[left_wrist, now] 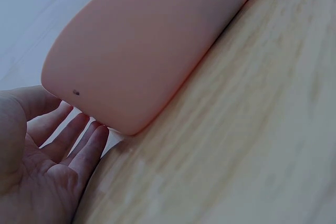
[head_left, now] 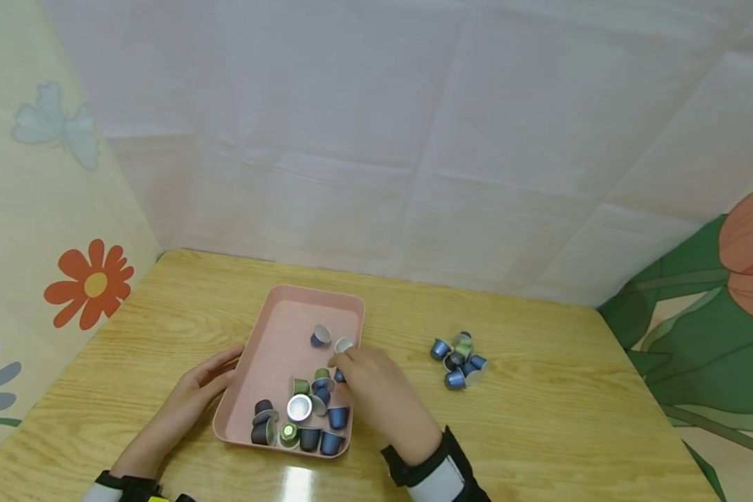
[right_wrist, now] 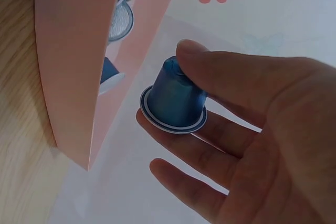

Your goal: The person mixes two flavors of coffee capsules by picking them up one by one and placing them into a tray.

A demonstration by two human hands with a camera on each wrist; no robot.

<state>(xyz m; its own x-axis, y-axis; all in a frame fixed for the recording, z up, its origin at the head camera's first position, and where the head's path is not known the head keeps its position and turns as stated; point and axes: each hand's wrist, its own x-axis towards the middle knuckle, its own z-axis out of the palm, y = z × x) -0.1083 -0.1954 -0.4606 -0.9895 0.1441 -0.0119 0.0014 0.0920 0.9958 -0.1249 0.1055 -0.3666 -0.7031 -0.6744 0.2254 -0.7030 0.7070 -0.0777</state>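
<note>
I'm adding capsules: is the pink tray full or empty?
Partly filled: in the head view, capsules mostly crowd the near half of the pink tray, with its far end bare.

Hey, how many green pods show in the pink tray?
3: the front pod at the near end of the pink tray, the middle pod farther back, and the rear pod to its right. The right hand may hide others.

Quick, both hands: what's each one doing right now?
Left hand: open, fingers relaxed against the side of the pink tray.
Right hand: closed, holding a blue capsule between thumb and fingers.
</note>
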